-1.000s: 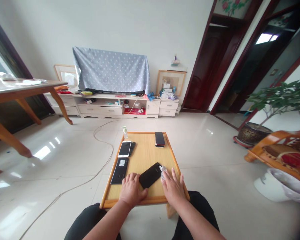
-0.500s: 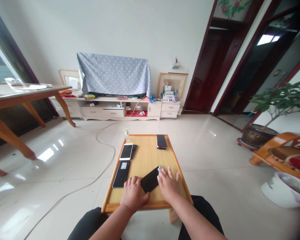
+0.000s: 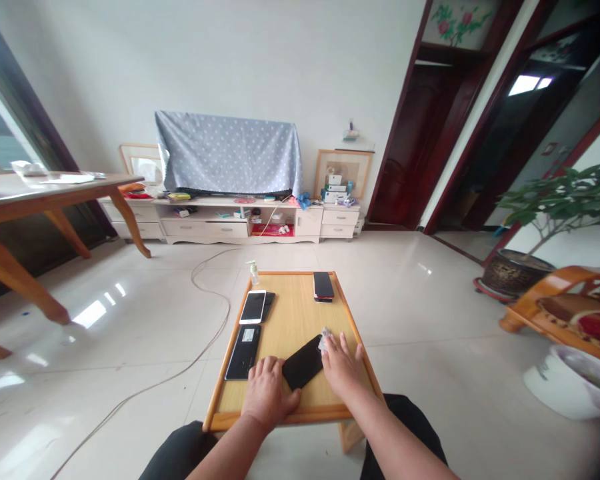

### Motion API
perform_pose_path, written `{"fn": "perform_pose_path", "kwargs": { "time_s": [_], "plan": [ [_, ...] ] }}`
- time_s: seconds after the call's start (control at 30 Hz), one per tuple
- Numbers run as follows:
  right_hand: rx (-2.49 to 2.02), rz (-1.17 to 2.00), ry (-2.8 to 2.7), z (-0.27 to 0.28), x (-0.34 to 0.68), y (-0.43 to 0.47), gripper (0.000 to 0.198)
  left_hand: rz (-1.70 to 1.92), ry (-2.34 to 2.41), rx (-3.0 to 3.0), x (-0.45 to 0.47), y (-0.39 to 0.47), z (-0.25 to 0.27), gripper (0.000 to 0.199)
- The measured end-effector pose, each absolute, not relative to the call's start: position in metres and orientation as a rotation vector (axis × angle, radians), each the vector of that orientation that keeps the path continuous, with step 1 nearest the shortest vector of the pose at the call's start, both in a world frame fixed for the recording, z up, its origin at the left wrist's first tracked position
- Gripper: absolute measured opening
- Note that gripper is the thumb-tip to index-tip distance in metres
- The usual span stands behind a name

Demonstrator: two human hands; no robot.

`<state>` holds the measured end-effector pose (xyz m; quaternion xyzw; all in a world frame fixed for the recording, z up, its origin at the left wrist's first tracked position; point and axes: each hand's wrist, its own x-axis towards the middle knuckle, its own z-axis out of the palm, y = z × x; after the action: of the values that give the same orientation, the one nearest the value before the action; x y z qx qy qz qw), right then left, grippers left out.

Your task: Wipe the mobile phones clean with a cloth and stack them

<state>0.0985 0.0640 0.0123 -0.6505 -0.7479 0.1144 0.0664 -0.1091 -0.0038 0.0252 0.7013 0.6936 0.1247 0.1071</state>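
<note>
A black phone lies slanted on the small wooden table in front of me. My left hand grips its lower left end, thumb along the near edge and fingers at the far side. Under the fingertips of my right hand is a crumpled whitish tissue, pressed at the phone's upper right corner; the other fingers are spread over the tabletop. Left of my left hand lies a larger dark phone bearing a pale label. Beyond it, a white-framed phone partly covers another dark phone.
Stacked phones sit at the table's far right corner. A small pump bottle stands at the far left corner. A cable runs across the floor on the left. A white bucket and a wooden chair are on the right.
My right hand and the tissue have shifted slightly right, towards and past the phone's corner. My left hand keeps its hold on the phone. The whole view has tilted slightly.
</note>
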Motion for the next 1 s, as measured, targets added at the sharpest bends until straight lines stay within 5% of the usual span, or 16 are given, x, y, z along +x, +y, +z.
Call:
{"fn": "perform_pose_path", "kwargs": {
  "time_s": [0.33, 0.7, 1.0],
  "plan": [
    [-1.853, 0.164, -2.213, -0.009, 0.128, 0.034, 0.047, 0.366, 2.050, 2.082, -0.106, -0.003, 0.022, 0.066],
    [-1.518, 0.336, -2.202, -0.001, 0.070, 0.009, 0.010, 0.416, 2.055, 2.093, -0.107, -0.006, 0.021, 0.060],
    [-1.769, 0.291, -2.026, 0.010, 0.092, 0.043, 0.015, 0.409, 2.039, 2.097, -0.107, -0.004, 0.021, 0.066]
  ]
}}
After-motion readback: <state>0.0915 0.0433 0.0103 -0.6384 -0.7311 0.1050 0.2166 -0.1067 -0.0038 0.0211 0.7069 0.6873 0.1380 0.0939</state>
